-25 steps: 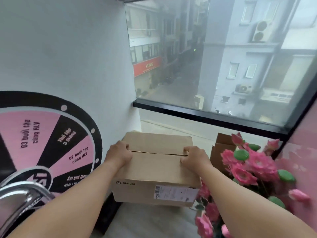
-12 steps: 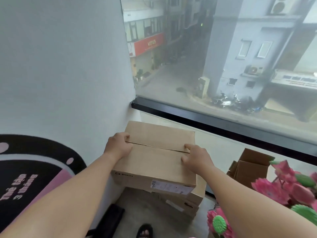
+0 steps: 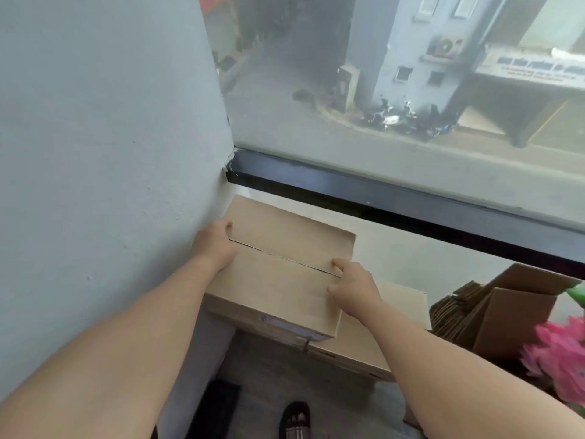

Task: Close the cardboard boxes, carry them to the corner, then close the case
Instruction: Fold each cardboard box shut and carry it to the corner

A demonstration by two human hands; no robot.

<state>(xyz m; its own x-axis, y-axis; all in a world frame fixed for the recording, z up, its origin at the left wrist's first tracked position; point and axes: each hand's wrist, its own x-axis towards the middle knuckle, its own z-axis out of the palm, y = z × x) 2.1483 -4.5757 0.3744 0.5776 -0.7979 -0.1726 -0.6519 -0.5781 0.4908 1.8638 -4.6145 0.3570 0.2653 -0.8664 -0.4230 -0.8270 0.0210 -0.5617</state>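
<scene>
The closed cardboard box (image 3: 281, 267) is plain brown, its two top flaps meeting in a thin dark seam that runs from near-left to far-right across the lid. A white label shows on its near side, blurred past reading. It sits in the corner where the grey wall (image 3: 110, 153) meets the black window frame (image 3: 380, 198), on top of a second cardboard box (image 3: 373, 337) that sticks out to the right and near side beneath it.

The left hand (image 3: 215, 245) grips the box's left edge at the seam, fingers curled over the top, the back of the hand close against the wall. The right hand (image 3: 351, 288) holds the right edge at the other end of the seam, thumb and forefinger lying on the lid, the rest curled down the side.

Compared with half a second ago, the box is lower and closer to the wall, now resting on the lower one, and the view has tipped further down: the pink-and-black wheel on the wall is gone from sight and more floor shows.

An open box (image 3: 506, 308) stands to the right with pink flowers (image 3: 560, 359) cut off at the frame's edge. A sandalled foot (image 3: 294, 419) shows at the bottom. Whether the left fingertips reach under the box cannot be told.
</scene>
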